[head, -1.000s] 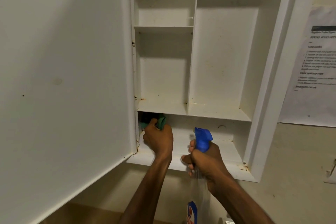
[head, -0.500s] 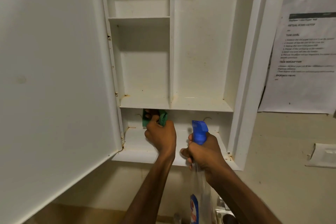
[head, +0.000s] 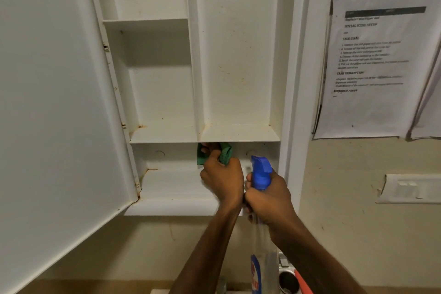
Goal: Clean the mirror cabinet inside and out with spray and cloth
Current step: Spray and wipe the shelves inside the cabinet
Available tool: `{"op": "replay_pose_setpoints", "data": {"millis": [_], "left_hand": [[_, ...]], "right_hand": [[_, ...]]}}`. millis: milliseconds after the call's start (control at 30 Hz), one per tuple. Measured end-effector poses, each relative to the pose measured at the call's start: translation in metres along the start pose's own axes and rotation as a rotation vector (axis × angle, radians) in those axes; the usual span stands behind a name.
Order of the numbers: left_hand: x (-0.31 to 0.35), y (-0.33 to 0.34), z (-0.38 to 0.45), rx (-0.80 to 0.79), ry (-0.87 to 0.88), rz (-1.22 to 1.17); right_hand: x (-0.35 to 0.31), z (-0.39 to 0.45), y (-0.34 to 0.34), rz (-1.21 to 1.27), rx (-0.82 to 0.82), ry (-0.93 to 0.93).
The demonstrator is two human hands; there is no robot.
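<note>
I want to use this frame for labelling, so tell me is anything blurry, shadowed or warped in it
Head view: the printed sheet on the wall is too soft to read; the shelf casts shadow into the bottom compartment where the left hand holds the green cloth; the cabinet door bows from wide-angle distortion; the right hand and spray bottle look sharp.

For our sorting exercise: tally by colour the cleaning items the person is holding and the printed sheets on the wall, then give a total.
Green: 1, the cloth gripped by the left hand.
Blue-topped: 1, the spray bottle in the right hand.
White: 2, the printed sheet and a second sheet at the frame edge.
Total: 4.
</note>
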State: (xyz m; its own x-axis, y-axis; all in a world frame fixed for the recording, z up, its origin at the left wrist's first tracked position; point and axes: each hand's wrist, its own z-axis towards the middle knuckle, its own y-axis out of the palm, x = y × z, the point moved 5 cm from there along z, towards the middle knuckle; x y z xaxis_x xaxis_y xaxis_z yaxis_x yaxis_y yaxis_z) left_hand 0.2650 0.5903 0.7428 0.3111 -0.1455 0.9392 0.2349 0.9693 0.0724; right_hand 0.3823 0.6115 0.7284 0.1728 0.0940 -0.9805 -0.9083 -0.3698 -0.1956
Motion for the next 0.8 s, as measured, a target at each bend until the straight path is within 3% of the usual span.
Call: {"op": "replay_pose_setpoints", "data": {"millis": [367, 567, 667, 800], "left_hand": [[0.008, 0.022, -0.022, -0.186, 0.077, 0.057], [0.013, 0.05, -0.04, -0.423, 0.11, 0.086], [0.012, 0.053, -0.038, -0.465, 0.088, 0.096], [0.016, 0.048, -0.026, -0.532, 0.161, 0.248]], "right_hand": [[0.02, -0.03, -0.019, -0.107, 0.132, -0.078], [0.033, -0.036, -0.037, -0.057, 0.166, -0.054], [0.036, -0.037, -0.046, -0.04, 0.179, -0.057], [0.036, -0.039, -0.042, -0.092, 0.186, -0.1]]}}
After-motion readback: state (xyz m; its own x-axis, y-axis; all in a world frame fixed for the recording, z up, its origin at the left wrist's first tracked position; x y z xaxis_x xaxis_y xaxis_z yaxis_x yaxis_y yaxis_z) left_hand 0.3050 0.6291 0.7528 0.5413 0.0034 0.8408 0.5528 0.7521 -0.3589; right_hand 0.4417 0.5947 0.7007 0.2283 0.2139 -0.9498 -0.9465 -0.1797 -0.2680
